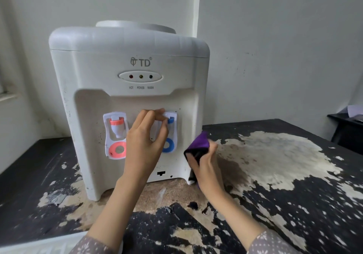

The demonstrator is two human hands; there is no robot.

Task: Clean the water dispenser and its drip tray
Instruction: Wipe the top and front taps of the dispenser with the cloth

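Mid-frame, my left hand [146,136] pinches the blue tap [170,120] on the speckled white plastic water dispenser [125,96], right hand [204,160] clutches a purple cloth [197,145] at its lower-right corner; grime remains, drip tray unseen.

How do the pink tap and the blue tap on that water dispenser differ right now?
The pink tap stands free and fully visible; the blue tap is partly hidden behind the left hand, whose fingers curl at its frame. Pink sits left, blue right, nearer the purple cloth. Both share white frames with matching coloured rings.
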